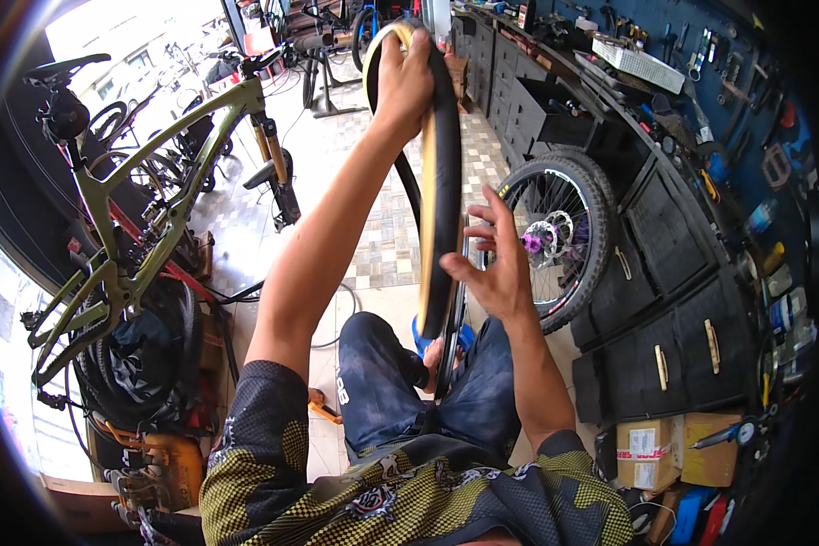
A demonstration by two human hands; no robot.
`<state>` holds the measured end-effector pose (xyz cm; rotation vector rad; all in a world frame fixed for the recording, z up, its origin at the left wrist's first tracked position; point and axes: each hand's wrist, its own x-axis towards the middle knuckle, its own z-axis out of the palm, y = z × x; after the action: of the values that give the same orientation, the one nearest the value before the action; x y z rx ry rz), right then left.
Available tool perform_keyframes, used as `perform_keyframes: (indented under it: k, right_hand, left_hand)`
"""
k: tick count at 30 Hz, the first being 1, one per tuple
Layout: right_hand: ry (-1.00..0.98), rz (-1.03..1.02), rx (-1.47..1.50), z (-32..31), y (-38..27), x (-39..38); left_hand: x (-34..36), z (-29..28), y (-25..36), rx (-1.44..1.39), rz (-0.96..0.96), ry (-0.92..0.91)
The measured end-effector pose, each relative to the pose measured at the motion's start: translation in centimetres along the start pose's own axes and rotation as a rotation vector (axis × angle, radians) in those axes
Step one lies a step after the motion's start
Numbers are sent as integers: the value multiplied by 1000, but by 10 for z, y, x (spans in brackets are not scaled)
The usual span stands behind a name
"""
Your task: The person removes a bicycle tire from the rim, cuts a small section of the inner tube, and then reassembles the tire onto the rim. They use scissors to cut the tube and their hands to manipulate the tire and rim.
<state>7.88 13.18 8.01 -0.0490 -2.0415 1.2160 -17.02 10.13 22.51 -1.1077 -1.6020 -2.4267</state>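
Observation:
A black bicycle tyre [444, 182] with tan sidewalls hangs in front of me, its loop raised above my knees. My left hand [402, 82] grips it at the top, fingers wrapped over the tread. Lower down, my right hand [500, 268] is open with its fingers spread. The thumb overlaps the tyre's right edge; whether it touches I cannot tell. Between my legs stands a thin dark wheel rim [449, 357], partly hidden behind the tyre and my right hand.
A green bike frame [109, 187] hangs at the left. A knobby wheel [596, 205] with a purple hub leans against black cabinets [664, 318] on the right. Tools hang on the blue wall [728, 45], and cardboard boxes [648, 453] sit at the lower right.

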Motion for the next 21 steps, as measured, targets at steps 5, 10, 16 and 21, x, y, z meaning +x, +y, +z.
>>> perform_keyframes:
  k: [5, 10, 16, 21]
  right_hand:
    - [219, -61, -320, -2, -8, 30]
    - [592, -272, -108, -81, -16, 87]
    - [620, -217, -419, -173, -72, 93]
    - [695, -307, -746, -213, -143, 142]
  left_hand:
    - [57, 62, 61, 106, 350, 26]
    - [99, 78, 155, -316, 71, -416]
    - [110, 116, 188, -411, 137, -580]
    - [93, 145, 162, -484, 27, -691]
